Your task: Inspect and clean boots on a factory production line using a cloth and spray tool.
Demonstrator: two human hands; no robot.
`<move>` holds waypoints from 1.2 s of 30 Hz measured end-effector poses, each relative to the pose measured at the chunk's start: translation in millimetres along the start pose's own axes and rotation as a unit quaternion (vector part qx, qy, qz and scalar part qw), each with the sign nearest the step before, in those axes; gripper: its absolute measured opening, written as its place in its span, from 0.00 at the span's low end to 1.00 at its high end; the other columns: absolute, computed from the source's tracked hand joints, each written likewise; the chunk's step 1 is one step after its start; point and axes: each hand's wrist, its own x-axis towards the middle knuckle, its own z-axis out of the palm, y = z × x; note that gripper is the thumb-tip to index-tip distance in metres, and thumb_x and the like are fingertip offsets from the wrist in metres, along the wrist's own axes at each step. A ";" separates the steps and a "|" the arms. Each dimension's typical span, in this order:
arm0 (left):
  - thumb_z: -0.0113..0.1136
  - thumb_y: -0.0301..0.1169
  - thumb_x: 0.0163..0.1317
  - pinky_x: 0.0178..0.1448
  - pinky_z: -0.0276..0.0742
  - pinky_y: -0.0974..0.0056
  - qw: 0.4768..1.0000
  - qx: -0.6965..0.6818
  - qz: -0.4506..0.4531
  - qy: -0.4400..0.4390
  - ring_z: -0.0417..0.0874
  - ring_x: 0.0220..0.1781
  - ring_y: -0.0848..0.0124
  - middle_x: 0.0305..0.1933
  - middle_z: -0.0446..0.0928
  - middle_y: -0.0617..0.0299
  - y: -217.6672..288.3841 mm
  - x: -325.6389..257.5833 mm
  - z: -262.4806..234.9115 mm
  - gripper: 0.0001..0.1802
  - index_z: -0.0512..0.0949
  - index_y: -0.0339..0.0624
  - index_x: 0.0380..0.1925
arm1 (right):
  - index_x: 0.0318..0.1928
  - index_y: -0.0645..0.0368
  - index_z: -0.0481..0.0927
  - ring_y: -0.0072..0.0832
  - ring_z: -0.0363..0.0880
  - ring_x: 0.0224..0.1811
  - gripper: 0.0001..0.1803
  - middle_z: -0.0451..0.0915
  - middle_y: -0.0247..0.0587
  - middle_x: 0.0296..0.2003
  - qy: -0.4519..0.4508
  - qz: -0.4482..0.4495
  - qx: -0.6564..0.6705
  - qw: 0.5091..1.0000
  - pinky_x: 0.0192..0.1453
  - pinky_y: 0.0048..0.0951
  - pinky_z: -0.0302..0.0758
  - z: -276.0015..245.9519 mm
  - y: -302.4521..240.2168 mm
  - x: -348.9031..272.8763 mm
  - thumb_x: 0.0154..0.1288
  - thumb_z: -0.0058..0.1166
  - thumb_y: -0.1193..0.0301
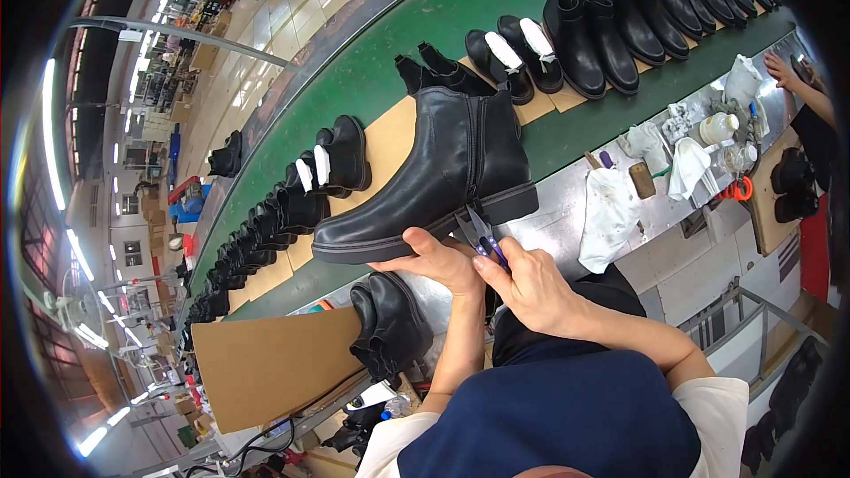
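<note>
A black leather ankle boot [434, 168] with a side zipper is held up in front of me, toe to the left. My left hand [438, 264] bears it from beneath; the thumb shows below the sole, while most fingers are hidden under it. In my right hand [536, 292] are small scissors [485, 241] with purple handles. Their blades are spread and point up at the boot's lower edge, by the bottom of the zipper, just in front of the heel. Whether the tips touch the boot I cannot tell.
Several black boots [620, 26] line the green conveyor [398, 31] beyond. On the metal ledge [553, 190] lie white cloths [611, 212], a bottle [717, 128] and orange-handled scissors [737, 189]. A cardboard sheet [274, 363] and more boots [390, 323] are near left. Another person's hand [784, 73] shows far right.
</note>
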 end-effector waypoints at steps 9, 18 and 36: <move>0.59 0.49 0.59 0.66 0.57 0.59 0.995 0.066 0.077 -0.001 0.61 0.60 0.62 0.65 0.50 0.44 1.1 -2.6 1.0 0.51 0.37 0.32 0.65 | 0.28 0.70 0.67 0.51 0.76 0.18 0.21 0.72 0.58 0.13 0.007 -0.004 -0.019 1.000 0.22 0.44 0.71 3.5 1.0 -2.0 0.68 0.45 0.62; 0.56 0.54 0.59 0.68 0.52 0.56 0.984 0.152 0.091 -0.003 0.56 0.65 0.59 0.67 0.45 0.41 4.6 -5.2 0.9 0.56 0.31 0.29 0.65 | 0.27 0.69 0.68 0.52 0.76 0.18 0.21 0.72 0.59 0.13 0.009 0.001 -0.016 1.000 0.22 0.44 0.71 5.5 -0.2 -2.1 0.69 0.44 0.62; 0.59 0.56 0.56 0.66 0.58 0.56 0.989 0.079 0.119 -0.026 0.59 0.63 0.61 0.65 0.50 0.44 -6.5 -2.7 1.0 0.56 0.35 0.32 0.65 | 0.27 0.68 0.68 0.52 0.75 0.17 0.19 0.71 0.57 0.12 0.031 0.002 -0.013 0.999 0.20 0.43 0.70 6.4 3.7 -2.4 0.68 0.44 0.63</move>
